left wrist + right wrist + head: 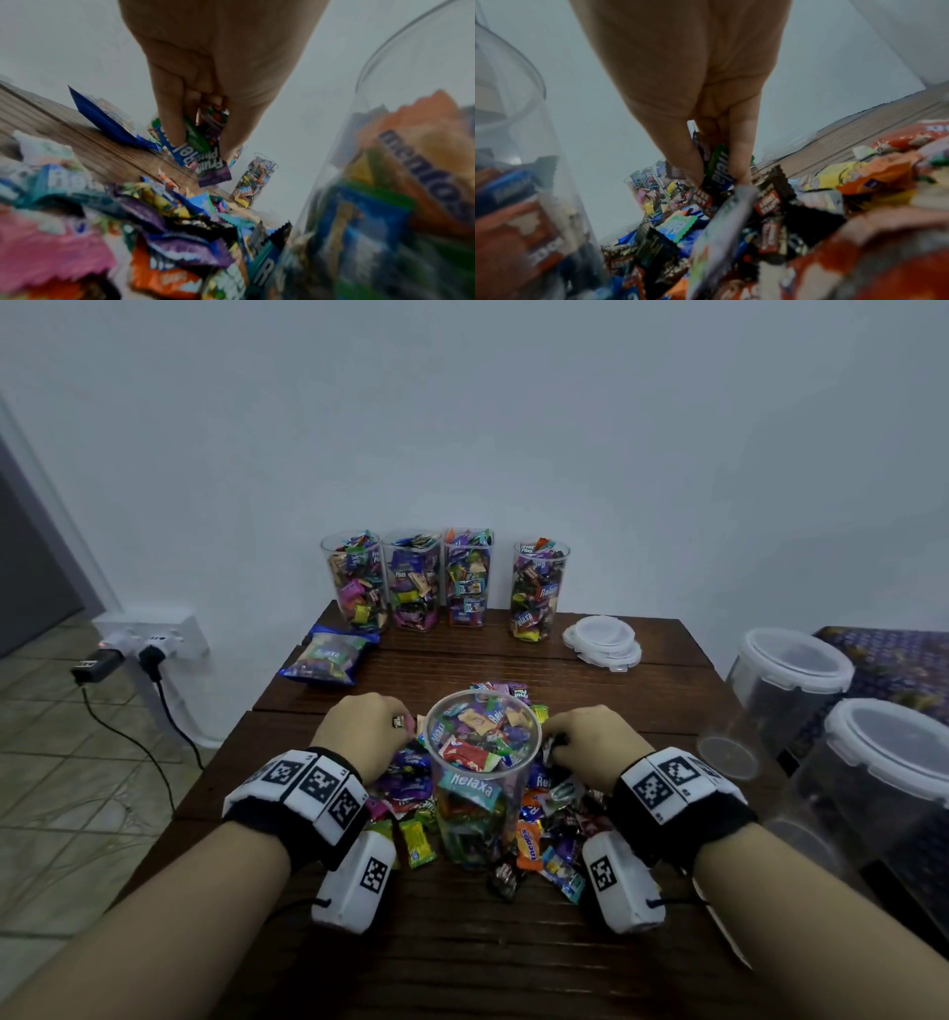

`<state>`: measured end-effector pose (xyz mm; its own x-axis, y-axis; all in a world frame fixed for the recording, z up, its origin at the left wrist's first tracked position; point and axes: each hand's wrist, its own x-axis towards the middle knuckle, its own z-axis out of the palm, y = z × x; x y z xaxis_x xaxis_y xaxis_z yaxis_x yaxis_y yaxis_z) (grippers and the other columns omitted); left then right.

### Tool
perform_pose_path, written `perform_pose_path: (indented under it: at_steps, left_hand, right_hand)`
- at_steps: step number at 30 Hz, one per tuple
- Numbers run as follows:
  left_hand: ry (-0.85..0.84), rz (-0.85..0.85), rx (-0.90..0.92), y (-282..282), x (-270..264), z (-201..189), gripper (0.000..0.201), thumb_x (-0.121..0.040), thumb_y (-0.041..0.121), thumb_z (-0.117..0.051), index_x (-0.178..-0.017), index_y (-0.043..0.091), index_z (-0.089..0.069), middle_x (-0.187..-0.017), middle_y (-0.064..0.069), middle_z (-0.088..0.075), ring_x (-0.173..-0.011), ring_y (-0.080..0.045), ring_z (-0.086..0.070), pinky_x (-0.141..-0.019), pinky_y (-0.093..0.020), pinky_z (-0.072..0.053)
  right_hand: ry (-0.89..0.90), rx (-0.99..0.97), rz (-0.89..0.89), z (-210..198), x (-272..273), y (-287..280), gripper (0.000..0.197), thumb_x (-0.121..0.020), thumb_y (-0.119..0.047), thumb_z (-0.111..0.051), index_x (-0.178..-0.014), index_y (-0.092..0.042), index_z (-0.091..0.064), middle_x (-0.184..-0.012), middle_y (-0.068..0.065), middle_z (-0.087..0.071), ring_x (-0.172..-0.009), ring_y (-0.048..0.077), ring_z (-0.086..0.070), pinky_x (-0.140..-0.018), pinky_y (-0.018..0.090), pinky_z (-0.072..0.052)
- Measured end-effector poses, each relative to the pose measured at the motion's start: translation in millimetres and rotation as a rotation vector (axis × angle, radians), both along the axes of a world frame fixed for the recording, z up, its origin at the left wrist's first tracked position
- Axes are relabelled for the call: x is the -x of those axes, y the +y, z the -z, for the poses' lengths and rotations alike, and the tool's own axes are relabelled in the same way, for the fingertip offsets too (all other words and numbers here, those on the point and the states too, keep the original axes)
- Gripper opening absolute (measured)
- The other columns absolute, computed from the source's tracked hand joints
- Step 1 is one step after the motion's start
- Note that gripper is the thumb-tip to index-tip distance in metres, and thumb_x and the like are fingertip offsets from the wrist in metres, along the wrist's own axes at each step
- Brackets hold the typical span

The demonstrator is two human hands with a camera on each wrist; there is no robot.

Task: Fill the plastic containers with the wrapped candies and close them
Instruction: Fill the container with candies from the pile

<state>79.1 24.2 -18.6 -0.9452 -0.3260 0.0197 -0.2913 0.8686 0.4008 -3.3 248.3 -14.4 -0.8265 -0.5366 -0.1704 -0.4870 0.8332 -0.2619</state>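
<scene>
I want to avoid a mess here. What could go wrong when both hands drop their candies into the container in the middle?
1. The container looks nearly full, so candies from the left hand and right hand may spill over.
2. It is tall and neither hand holds it; a bump could tip it.
3. Heaped candies may block a lid from closing.
</scene>
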Motion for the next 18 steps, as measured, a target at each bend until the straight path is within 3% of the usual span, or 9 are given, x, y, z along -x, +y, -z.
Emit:
perform_pose_path:
  at_steps: [4,9,11,14,17,18]
  left_hand:
    - [0.1,-0.02,-0.058,-0.4,-2.9,-9.1,0.007,-0.089,0.021,-0.06,-0.085,0.02,-0.066,-0.077,-0.001,-0.058,-0.084,-0.023,-0.059,-0.065,-0.027,-0.036]
    - [0.317,-0.038,-0.169,-0.7,-9.0,-24.4,0.009,-0.087,0.021,-0.065,-0.091,0.016,-0.07,-0.086,0.001,-0.062,-0.082,-0.014,-0.053,-0.068,-0.025,-0.034]
    - [0.402,-0.04,-0.229,0.5,-11.9,-32.3,0.01,-0.087,0.022,-0.065,-0.091,0.015,-0.071,-0.087,0.003,-0.062,-0.084,-0.014,-0.054,-0.072,-0.027,-0.037]
    - [0.477,-0.035,-0.31,1.1,-15.4,-42.7,0.008,-0.085,0.022,-0.068,-0.09,0.018,-0.071,-0.084,0.001,-0.065,-0.086,-0.018,-0.058,-0.079,-0.031,-0.044]
    - [0.512,-0.015,-0.372,1.5,-18.4,-50.6,0.002,-0.084,0.022,-0.069,-0.084,0.023,-0.07,-0.078,0.01,-0.064,-0.087,-0.017,-0.059,-0.083,-0.034,-0.047]
    - [0.521,-0.007,-0.393,2.0,-20.0,-52.7,0.003,-0.083,0.022,-0.069,-0.082,0.025,-0.07,-0.078,0.012,-0.064,-0.087,-0.018,-0.06,-0.086,-0.036,-0.049]
  right_hand:
    - [0.016,0.087,0.037,-5.3,-4.5,5.2,0.033,-0.088,-0.011,-0.053,-0.115,-0.024,-0.067,-0.116,0.003,-0.065,-0.105,0.019,-0.059,-0.084,0.024,-0.043]
    - [0.071,0.307,0.092,-22.3,-9.4,12.7,0.028,-0.087,-0.009,-0.057,-0.109,-0.021,-0.07,-0.115,0.001,-0.066,-0.103,0.016,-0.058,-0.084,0.019,-0.04]
    - [0.078,0.415,0.097,-32.5,-12.7,13.9,0.025,-0.088,-0.01,-0.058,-0.106,-0.021,-0.07,-0.11,0.002,-0.067,-0.097,0.016,-0.06,-0.083,0.022,-0.046]
    - [0.112,0.542,0.096,-50.0,-18.7,12.0,0.024,-0.088,-0.01,-0.059,-0.104,-0.024,-0.07,-0.095,-0.001,-0.064,-0.082,0.015,-0.06,-0.066,0.009,-0.044]
    - [0.154,0.673,0.045,-68.4,-29.2,7.1,0.025,-0.086,-0.006,-0.06,-0.101,-0.023,-0.07,-0.081,-0.013,-0.059,-0.077,0.013,-0.059,-0.069,0.015,-0.047]
    - [0.16,0.705,0.03,-72.9,-33.3,5.1,0.026,-0.085,-0.005,-0.06,-0.101,-0.023,-0.07,-0.076,-0.018,-0.056,-0.073,0.008,-0.057,-0.067,0.012,-0.044]
